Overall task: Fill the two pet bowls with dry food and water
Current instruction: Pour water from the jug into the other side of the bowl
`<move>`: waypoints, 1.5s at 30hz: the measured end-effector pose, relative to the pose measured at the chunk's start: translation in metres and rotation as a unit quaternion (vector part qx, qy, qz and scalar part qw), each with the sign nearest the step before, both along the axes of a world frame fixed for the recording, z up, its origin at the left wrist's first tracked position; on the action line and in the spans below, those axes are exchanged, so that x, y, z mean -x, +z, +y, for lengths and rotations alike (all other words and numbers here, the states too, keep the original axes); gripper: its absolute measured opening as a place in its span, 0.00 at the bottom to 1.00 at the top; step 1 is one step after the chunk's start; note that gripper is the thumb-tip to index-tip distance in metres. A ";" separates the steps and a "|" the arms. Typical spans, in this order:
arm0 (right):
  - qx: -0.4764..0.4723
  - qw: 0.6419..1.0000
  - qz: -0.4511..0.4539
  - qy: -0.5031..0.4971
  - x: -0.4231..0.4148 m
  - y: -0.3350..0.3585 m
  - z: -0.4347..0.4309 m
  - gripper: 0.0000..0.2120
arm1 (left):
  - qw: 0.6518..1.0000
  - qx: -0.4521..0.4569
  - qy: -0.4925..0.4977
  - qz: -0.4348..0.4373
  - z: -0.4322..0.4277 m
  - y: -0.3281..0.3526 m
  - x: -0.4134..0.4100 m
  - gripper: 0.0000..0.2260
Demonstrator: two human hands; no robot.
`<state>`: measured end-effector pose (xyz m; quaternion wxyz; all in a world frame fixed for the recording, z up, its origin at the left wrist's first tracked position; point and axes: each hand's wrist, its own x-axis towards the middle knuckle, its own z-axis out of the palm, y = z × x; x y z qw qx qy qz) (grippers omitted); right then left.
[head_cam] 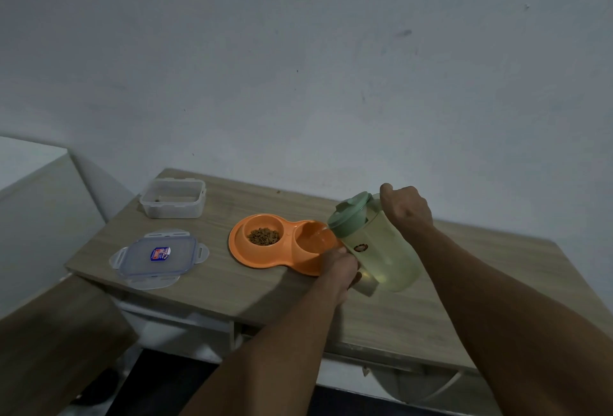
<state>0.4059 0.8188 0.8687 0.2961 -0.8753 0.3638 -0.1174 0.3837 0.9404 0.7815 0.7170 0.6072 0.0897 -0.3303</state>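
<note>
food: done, kibble (264,236) in L bowl (263,228) | water: pouring into R bowl (313,238), part full | R hand (406,205) grips pitcher (378,243) handle | L hand (341,268) props base

Wooden table (232,289) bears orange double bowl (265,258), container (173,199), lid (158,258).

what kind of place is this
Probably a room at home, a pet feeding corner: a wooden table against a plain wall, an orange double pet bowl with kibble, a food container.
</note>
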 end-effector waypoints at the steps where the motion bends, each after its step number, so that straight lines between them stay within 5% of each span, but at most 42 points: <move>1: 0.003 1.000 0.002 0.001 0.000 0.000 0.000 0.22 | 1.000 -0.001 -0.003 -0.001 0.000 0.000 0.000 0.12; 45: 0.023 0.999 0.023 0.003 -0.003 -0.002 -0.007 0.19 | 1.000 0.007 -0.023 0.020 -0.007 -0.011 -0.005 0.15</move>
